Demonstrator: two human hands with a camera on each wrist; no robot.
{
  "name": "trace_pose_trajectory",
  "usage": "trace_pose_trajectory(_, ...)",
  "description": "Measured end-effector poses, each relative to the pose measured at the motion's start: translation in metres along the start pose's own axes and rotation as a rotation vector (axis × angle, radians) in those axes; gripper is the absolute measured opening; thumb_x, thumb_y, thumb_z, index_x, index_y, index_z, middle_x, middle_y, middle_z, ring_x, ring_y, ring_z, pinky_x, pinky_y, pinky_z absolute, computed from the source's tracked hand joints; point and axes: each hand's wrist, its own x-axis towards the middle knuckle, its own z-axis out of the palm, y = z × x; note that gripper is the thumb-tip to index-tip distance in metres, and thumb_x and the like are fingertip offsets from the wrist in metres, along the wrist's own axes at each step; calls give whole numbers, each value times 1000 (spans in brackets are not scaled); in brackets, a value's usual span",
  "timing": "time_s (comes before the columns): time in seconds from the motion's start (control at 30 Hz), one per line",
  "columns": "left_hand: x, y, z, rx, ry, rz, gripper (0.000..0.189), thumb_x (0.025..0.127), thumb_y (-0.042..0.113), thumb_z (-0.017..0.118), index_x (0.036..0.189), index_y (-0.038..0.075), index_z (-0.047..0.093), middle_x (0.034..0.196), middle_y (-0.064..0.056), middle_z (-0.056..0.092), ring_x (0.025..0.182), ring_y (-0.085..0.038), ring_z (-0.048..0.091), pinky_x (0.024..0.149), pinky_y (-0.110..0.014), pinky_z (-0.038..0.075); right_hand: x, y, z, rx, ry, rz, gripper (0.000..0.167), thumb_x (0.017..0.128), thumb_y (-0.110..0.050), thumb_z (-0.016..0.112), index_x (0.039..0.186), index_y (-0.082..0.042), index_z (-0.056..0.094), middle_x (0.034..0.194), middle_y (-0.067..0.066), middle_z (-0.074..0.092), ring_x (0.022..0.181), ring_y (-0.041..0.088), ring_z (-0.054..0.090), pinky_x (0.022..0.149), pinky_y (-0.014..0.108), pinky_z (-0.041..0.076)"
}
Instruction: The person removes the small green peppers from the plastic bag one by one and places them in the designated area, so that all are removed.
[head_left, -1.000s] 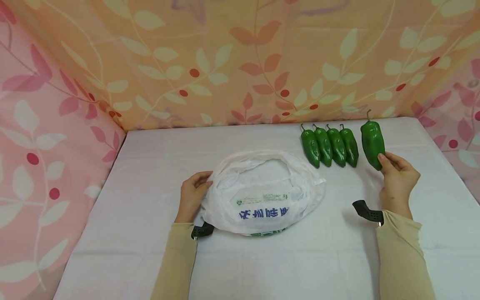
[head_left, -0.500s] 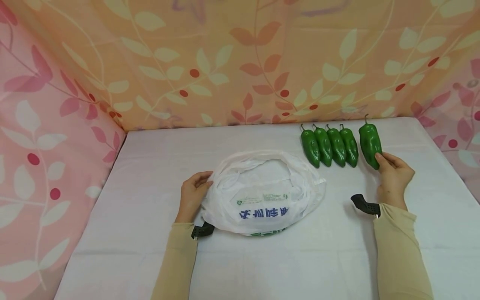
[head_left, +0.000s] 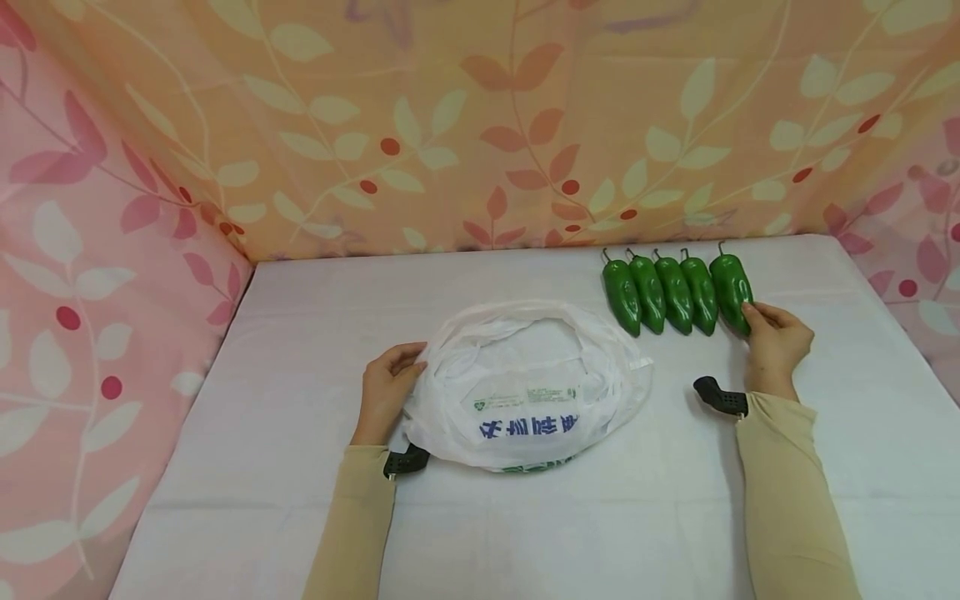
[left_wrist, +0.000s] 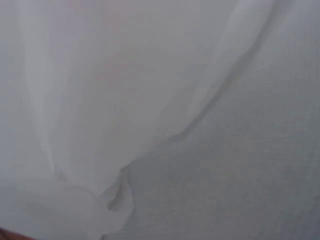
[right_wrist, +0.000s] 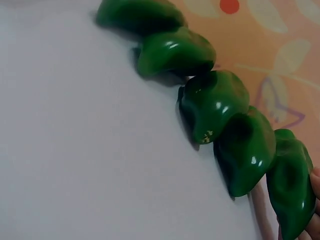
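Observation:
In the head view my right hand [head_left: 777, 346] pinches the lower end of a glossy green pepper [head_left: 729, 283] between thumb and fingers. That pepper stands at the right end of a row of several like it [head_left: 677, 296], stems towards the back. The right wrist view shows the held pepper [right_wrist: 291, 185] close beside its neighbour [right_wrist: 247, 152], with fingertips at the right edge. A white plastic bag [head_left: 450, 433] with blue and green print lies mouth up at mid-table. My left hand [head_left: 386, 387] grips its left rim; in the left wrist view, bag film [left_wrist: 115, 100] hides most of that hand.
A white cloth [head_left: 285, 533] covers the table. Behind it hangs an orange leaf-print curtain [head_left: 420, 100], close to the pepper stems. Pink patterned fabric [head_left: 112, 292] lines the left side. Each wrist carries a black camera mount [head_left: 722, 397].
My right hand has moved left and lowered the pepper, bringing it up to the right end of the row. The left hand and the bag have stayed where they were.

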Motion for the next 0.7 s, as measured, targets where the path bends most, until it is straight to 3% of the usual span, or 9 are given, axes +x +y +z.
trace_pose_trajectory(0.2, -1, 2, 1, -4, -13, -11, 27, 88, 6, 66, 116, 7, 67, 111, -13, 66, 102, -22, 63, 89, -38, 47, 4, 3, -1, -74, -9, 17, 15, 80, -5, 74, 72, -17, 71, 64, -10, 61, 63, 0, 54, 54, 9, 42)
trace_pose_trajectory(0.27, -2, 3, -1, -13, -18, -14, 27, 89, 7, 66, 116, 6, 66, 111, -13, 66, 102, -22, 62, 89, -37, 47, 6, 4, -1, -153, -27, -4, 11, 81, -8, 74, 75, -18, 72, 62, -13, 60, 62, 0, 53, 52, 9, 41)
trace_pose_trajectory(0.33, -7, 14, -2, -1, -24, -13, 28, 89, 5, 64, 117, 2, 65, 112, -17, 65, 103, -26, 62, 89, -38, 47, 7, 5, -1, -273, -47, -39, 4, 82, -13, 73, 85, -16, 74, 61, -17, 58, 61, -2, 52, 51, 9, 40)
trace_pose_trajectory(0.37, -9, 20, -3, 5, -23, -17, 28, 90, 4, 63, 118, 1, 64, 112, -18, 65, 103, -27, 62, 89, -38, 47, 7, 6, -1, -345, -54, -65, 9, 83, -16, 72, 91, -13, 75, 60, -19, 56, 61, -3, 51, 50, 8, 39)
trace_pose_trajectory(0.5, -9, 19, -2, 8, -20, -20, 28, 89, 3, 63, 118, 0, 64, 112, -18, 65, 103, -27, 62, 89, -38, 47, 8, 9, 1, -576, -66, -162, 38, 86, -27, 69, 114, -1, 68, 57, -27, 49, 58, -7, 48, 50, 8, 37)
trace_pose_trajectory(0.6, -2, 1, -1, -19, -17, -21, 28, 89, 7, 66, 116, 5, 66, 112, -14, 66, 103, -23, 62, 90, -37, 46, 8, 10, 1, -618, -72, -190, 44, 87, -29, 67, 119, 1, 64, 58, -30, 46, 60, -9, 47, 53, 7, 37)
trace_pose_trajectory(0.7, -2, -1, 0, -40, -21, -15, 28, 88, 12, 67, 116, 6, 66, 113, -13, 66, 104, -22, 62, 90, -36, 46, 8, 11, -1, -634, -72, -204, 46, 88, -32, 65, 121, 0, 63, 63, -28, 45, 62, -10, 46, 57, 8, 37)
